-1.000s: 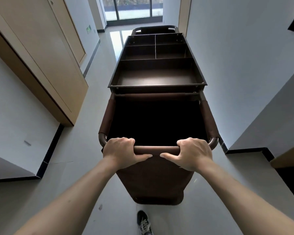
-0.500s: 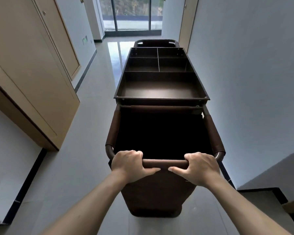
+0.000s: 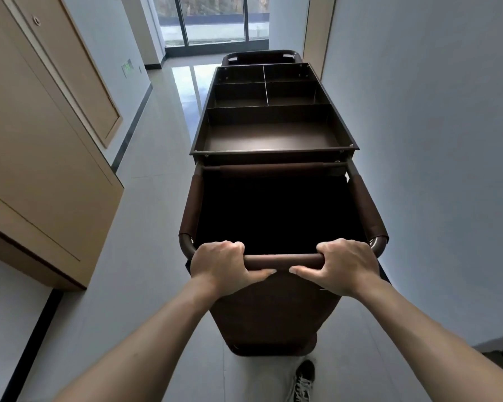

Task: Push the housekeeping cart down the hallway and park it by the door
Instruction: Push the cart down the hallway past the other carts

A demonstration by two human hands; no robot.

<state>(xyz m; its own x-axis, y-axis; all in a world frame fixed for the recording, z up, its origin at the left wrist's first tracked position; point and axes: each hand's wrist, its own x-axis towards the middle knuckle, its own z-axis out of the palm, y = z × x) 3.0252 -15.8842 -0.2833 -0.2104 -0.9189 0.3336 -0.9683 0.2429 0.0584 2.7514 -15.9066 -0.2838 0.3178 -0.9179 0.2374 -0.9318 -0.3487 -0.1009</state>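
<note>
left hand clenched on cart handle | right hand likewise

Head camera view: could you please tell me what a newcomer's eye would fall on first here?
The dark brown housekeeping cart fills the middle of the narrow hallway, its divided top tray empty. Nearest the camera, the left hand and right hand are both wrapped around its handle bar. Wooden doors line the left wall, and a bright window closes the far end.

One cart, two hands, one shoe
</note>
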